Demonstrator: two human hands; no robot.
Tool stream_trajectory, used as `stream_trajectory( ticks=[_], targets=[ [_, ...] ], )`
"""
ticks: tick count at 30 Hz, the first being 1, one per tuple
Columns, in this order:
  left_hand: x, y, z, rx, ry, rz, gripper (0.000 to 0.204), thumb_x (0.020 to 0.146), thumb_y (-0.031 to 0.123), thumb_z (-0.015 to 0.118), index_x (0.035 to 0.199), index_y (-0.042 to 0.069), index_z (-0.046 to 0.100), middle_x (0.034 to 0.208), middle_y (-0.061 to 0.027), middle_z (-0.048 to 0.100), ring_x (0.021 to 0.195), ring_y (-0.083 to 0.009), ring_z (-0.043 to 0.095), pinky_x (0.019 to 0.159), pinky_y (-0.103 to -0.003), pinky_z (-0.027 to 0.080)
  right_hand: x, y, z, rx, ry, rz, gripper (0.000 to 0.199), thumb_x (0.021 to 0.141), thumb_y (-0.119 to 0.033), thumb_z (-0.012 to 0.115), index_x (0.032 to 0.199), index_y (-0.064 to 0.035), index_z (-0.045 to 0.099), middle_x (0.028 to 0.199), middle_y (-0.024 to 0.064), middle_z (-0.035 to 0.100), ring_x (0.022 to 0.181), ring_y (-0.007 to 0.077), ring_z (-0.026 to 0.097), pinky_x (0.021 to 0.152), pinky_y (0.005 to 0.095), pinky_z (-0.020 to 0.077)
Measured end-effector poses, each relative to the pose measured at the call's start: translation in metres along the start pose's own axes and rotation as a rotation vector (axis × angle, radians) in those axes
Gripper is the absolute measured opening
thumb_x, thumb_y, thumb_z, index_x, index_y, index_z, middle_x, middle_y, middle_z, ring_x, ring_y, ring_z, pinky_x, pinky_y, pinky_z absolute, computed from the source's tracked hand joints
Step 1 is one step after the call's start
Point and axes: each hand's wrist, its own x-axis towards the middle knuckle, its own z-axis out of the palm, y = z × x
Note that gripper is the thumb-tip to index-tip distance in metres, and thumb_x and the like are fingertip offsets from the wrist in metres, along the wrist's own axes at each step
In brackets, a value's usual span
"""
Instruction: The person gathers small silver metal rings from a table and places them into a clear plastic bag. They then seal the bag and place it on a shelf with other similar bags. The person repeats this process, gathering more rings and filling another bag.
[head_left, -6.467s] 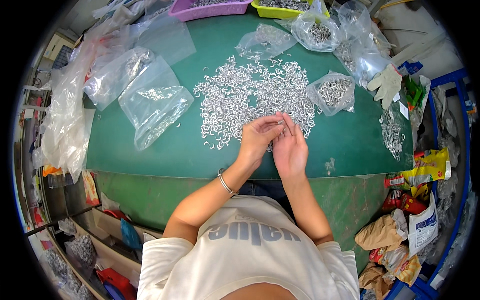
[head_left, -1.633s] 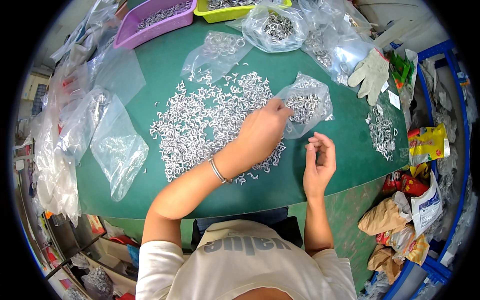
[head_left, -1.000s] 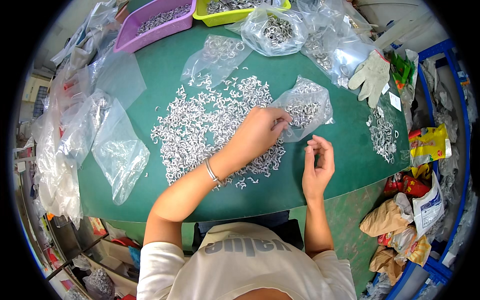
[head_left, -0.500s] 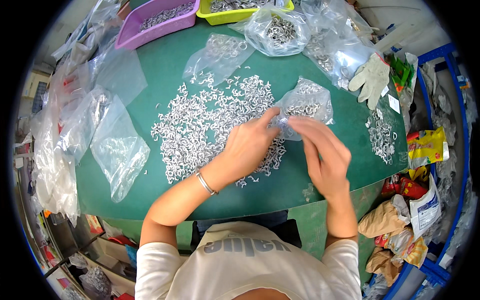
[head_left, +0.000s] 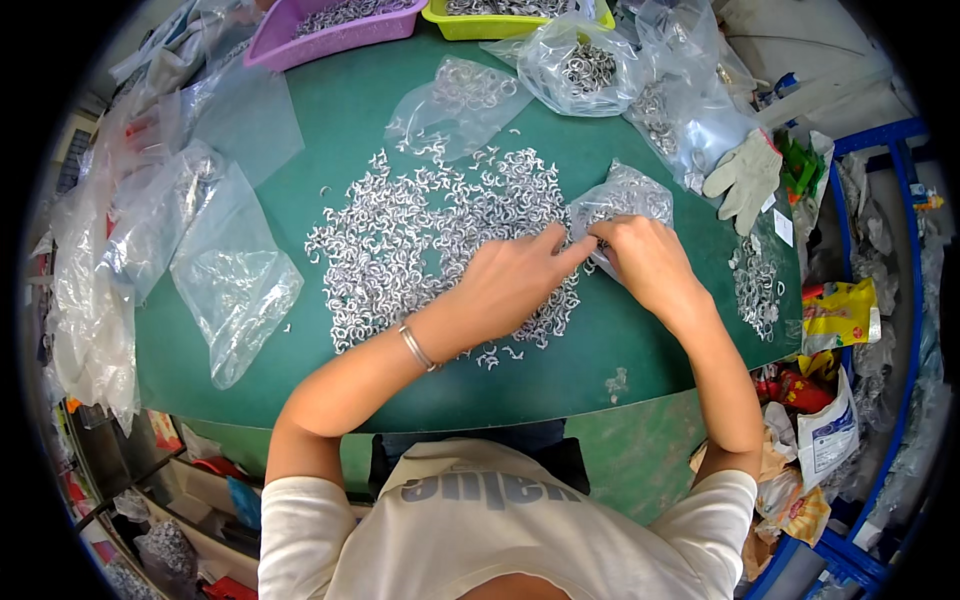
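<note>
A small clear plastic bag (head_left: 630, 190) with metal pieces in it lies on the table right of centre, its near end toward me. At that near end, my right hand (head_left: 652, 265) pinches the plastic with bent fingers. Close against it, my left hand (head_left: 510, 280) has its fingertips closed on the bag's left edge, partly hiding it. Under and beyond my left hand spreads a wide heap of small curved silvery metal pieces (head_left: 385, 260). A metal bangle circles my left wrist.
Along the far edge stand a purple tray (head_left: 340, 42) and a yellow tray (head_left: 520, 28), with an open bag of rings (head_left: 590, 65) nearby. Empty-looking plastic bags (head_left: 230, 290) lie at left. A white glove (head_left: 748, 180) and loose rings (head_left: 757, 285) lie at right, near blue shelving (head_left: 905, 370).
My right hand has swung inward and forward onto the bag's near end, its fingers now bent. My left hand has shifted slightly right, and the two hands' fingertips are closer together.
</note>
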Motion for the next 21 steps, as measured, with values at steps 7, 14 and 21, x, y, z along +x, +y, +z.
stream_trajectory(
  ticks=[7, 14, 21],
  targets=[
    [0.006, -0.015, 0.016, -0.045, 0.102, 0.086, 0.014, 0.076, 0.008, 0.059, 0.088, 0.012, 0.061, 0.073, -0.0039, 0.051, 0.053, -0.0230, 0.055, 0.044, -0.035, 0.043, 0.001, 0.000, 0.005, -0.037, -0.009, 0.046, 0.020, 0.071, -0.001, 0.059, 0.089, -0.0050, 0.064, 0.077, 0.0164, 0.064, 0.073, 0.0346, 0.062, 0.063, 0.0431, 0.0497],
    [-0.003, -0.013, 0.004, -0.065, 0.033, 0.110, 0.009, 0.068, 0.004, 0.056, 0.077, 0.007, 0.055, 0.076, -0.0060, 0.050, 0.060, -0.0240, 0.059, 0.046, -0.035, 0.043, -0.002, -0.001, 0.012, -0.065, -0.004, 0.021, 0.017, 0.070, -0.005, 0.063, 0.087, -0.0055, 0.063, 0.076, 0.0154, 0.064, 0.071, 0.0333, 0.063, 0.061, 0.0423, 0.0491],
    [-0.001, -0.011, 0.008, -0.104, 0.113, 0.132, 0.012, 0.070, 0.004, 0.057, 0.081, 0.009, 0.060, 0.070, -0.0045, 0.050, 0.055, -0.0223, 0.056, 0.044, -0.034, 0.043, -0.005, -0.005, 0.017, -0.134, 0.091, -0.011, 0.008, 0.070, -0.006, 0.061, 0.078, -0.0059, 0.059, 0.072, 0.0145, 0.062, 0.064, 0.0319, 0.063, 0.053, 0.0419, 0.0480]
  ],
)
